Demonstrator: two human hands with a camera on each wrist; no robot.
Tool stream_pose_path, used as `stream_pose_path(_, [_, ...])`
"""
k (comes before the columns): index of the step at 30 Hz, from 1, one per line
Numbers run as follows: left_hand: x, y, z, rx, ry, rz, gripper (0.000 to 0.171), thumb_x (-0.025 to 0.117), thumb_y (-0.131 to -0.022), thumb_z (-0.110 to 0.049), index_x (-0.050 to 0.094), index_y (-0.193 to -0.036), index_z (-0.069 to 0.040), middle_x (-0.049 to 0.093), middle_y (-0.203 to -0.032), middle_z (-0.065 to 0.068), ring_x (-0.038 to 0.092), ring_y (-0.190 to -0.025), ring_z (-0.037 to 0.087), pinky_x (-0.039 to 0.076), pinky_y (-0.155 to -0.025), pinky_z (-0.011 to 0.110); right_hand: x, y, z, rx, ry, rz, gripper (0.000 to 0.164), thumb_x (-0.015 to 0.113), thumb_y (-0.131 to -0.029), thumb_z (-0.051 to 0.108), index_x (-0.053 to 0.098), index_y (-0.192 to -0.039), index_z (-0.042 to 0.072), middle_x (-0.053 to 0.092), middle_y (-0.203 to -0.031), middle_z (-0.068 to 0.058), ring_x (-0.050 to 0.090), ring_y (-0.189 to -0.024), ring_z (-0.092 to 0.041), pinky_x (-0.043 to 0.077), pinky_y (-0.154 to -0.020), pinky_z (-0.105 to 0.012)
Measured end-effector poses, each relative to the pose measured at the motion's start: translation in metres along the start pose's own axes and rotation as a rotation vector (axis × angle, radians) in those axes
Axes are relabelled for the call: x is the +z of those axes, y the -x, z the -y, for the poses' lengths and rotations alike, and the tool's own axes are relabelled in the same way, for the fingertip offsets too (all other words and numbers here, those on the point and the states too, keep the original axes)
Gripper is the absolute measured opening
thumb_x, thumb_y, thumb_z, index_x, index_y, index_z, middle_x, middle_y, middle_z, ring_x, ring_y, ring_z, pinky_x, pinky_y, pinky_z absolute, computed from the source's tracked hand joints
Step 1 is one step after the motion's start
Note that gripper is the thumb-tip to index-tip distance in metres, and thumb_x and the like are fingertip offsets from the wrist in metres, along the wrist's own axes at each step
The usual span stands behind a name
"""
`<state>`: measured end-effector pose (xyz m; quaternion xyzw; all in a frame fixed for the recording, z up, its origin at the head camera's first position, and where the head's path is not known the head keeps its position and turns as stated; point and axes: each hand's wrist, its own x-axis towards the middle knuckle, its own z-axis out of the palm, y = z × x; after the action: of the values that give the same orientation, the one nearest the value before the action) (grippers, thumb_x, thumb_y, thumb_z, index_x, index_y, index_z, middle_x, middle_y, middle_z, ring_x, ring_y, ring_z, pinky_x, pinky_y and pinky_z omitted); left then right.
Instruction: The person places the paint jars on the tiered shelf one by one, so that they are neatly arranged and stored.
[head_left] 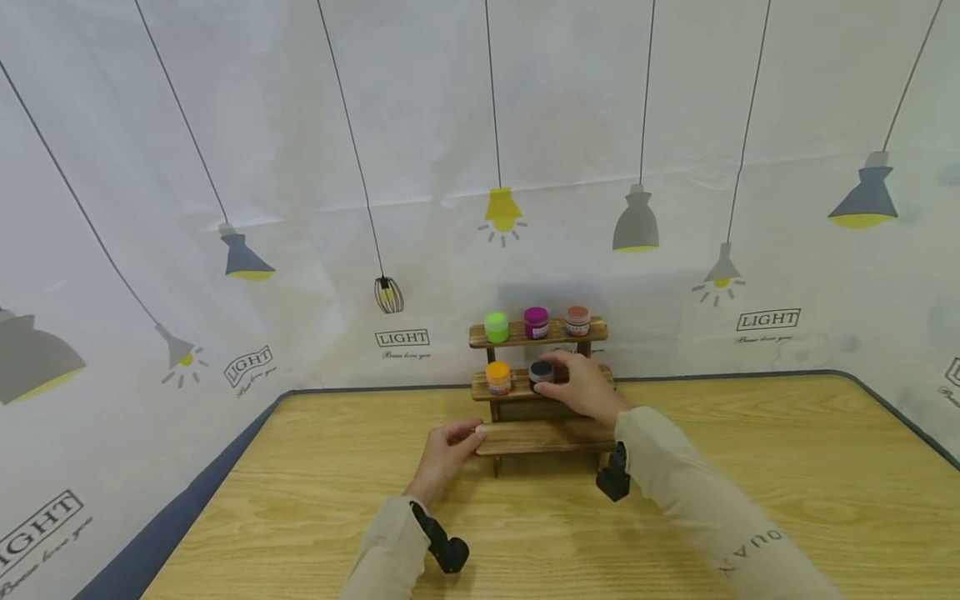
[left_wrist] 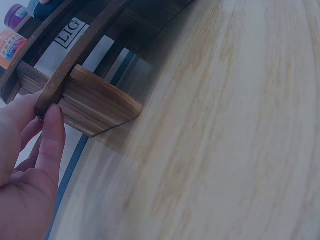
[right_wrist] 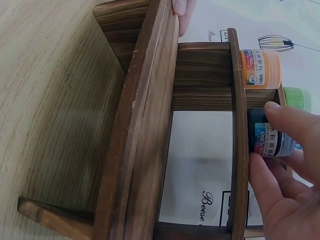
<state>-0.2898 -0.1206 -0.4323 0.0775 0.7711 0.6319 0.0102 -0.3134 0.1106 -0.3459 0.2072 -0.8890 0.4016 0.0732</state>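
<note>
One wooden rack (head_left: 562, 433) with three shelves stands on the table (head_left: 300, 500), near the wall covering (head_left: 570, 100) with its eight printed lamps. It carries five small jars: three on the top shelf — one green jar (head_left: 497, 327), one purple jar (head_left: 536, 323) and one salmon jar (head_left: 577, 321), left to right — and two on the middle shelf, one orange jar (head_left: 498, 378) at the left and one black jar (head_left: 541, 377) just right of it. The person's right hand (head_left: 587, 388) grips that black jar, thumb on one side and fingers on the other. The left hand (head_left: 444, 454) pinches the left end of the lowest shelf between thumb and fingers. Two light sleeves (head_left: 697, 492) show, and two black devices (head_left: 447, 550), one at each wrist.
</note>
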Motion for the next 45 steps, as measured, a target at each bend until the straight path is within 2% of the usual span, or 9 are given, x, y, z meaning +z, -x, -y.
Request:
stream_pose_path(6, [0.0, 0.0, 0.001, 0.017, -0.006, -0.008, 0.036, 0.058, -0.087, -0.018, 0.056, -0.116, 0.003, 0.059, -0.095, 0.011, 0.057, -0.082, 0.014, 0.051, -0.073, 0.032, 0.001, -0.002, 0.0, 0.011, -0.006, -0.01, 0.041, 0.066, -0.08, 0.016, 0.054, -0.116, 0.0, 0.058, -0.104, -0.014, 0.056, -0.091, -0.024, 0.048, -0.076, -0.038])
stream_pose_path(13, [0.001, 0.001, -0.001, 0.011, -0.004, -0.016, 0.035, 0.059, -0.086, -0.017, 0.057, -0.115, 0.003, 0.059, -0.096, 0.012, 0.057, -0.082, 0.013, 0.051, -0.072, 0.03, 0.003, -0.002, 0.002, 0.081, -0.001, -0.032, 0.043, 0.068, -0.079, 0.021, 0.053, -0.116, 0.003, 0.058, -0.102, -0.012, 0.055, -0.091, -0.024, 0.048, -0.075, -0.037])
stream_pose_path(22, [0.0, 0.0, 0.001, 0.007, -0.011, -0.01, 0.036, 0.058, -0.087, -0.019, 0.056, -0.116, 0.003, 0.059, -0.098, 0.012, 0.057, -0.084, 0.015, 0.051, -0.073, 0.031, 0.008, -0.004, 0.002, 0.121, 0.019, -0.069, 0.044, 0.07, -0.077, 0.025, 0.053, -0.111, 0.002, 0.058, -0.099, -0.012, 0.055, -0.088, -0.023, 0.048, -0.074, -0.036])
stream_pose_path(28, [0.0, 0.001, 0.001, 0.006, -0.013, -0.006, 0.037, 0.058, -0.087, -0.019, 0.057, -0.116, 0.002, 0.059, -0.099, 0.012, 0.057, -0.085, 0.015, 0.051, -0.073, 0.03, 0.01, -0.003, 0.003, 0.123, 0.02, -0.1, 0.044, 0.071, -0.075, 0.024, 0.054, -0.109, 0.002, 0.059, -0.096, -0.012, 0.056, -0.085, -0.022, 0.048, -0.072, -0.035])
stream_pose_path(33, [0.001, 0.001, 0.0, 0.008, -0.011, -0.007, 0.037, 0.058, -0.087, -0.018, 0.056, -0.116, 0.003, 0.058, -0.101, 0.014, 0.057, -0.086, 0.016, 0.051, -0.074, 0.032, 0.009, -0.002, 0.003, 0.121, 0.02, -0.093, 0.047, 0.071, -0.075, 0.026, 0.053, -0.112, 0.002, 0.058, -0.099, -0.013, 0.055, -0.088, -0.024, 0.048, -0.074, -0.036])
stream_pose_path(36, [0.002, 0.003, -0.005, 0.011, -0.009, -0.006, 0.036, 0.058, -0.087, -0.017, 0.056, -0.116, 0.005, 0.058, -0.101, 0.014, 0.057, -0.085, 0.016, 0.051, -0.075, 0.034, 0.006, 0.0, 0.002, 0.108, -0.002, -0.073, 0.05, 0.071, -0.076, 0.026, 0.051, -0.115, 0.002, 0.057, -0.103, -0.015, 0.055, -0.093, -0.028, 0.048, -0.077, -0.038])
stream_pose_path(45, [0.001, 0.001, -0.002, 0.019, 0.0, -0.009, 0.037, 0.058, -0.087, -0.017, 0.056, -0.116, 0.005, 0.059, -0.1, 0.014, 0.057, -0.083, 0.014, 0.051, -0.075, 0.034, -0.012, 0.015, 0.003, 0.048, -0.09, -0.046, 0.049, 0.066, -0.08, 0.019, 0.048, -0.121, -0.002, 0.056, -0.107, -0.019, 0.056, -0.094, -0.029, 0.049, -0.077, -0.038])
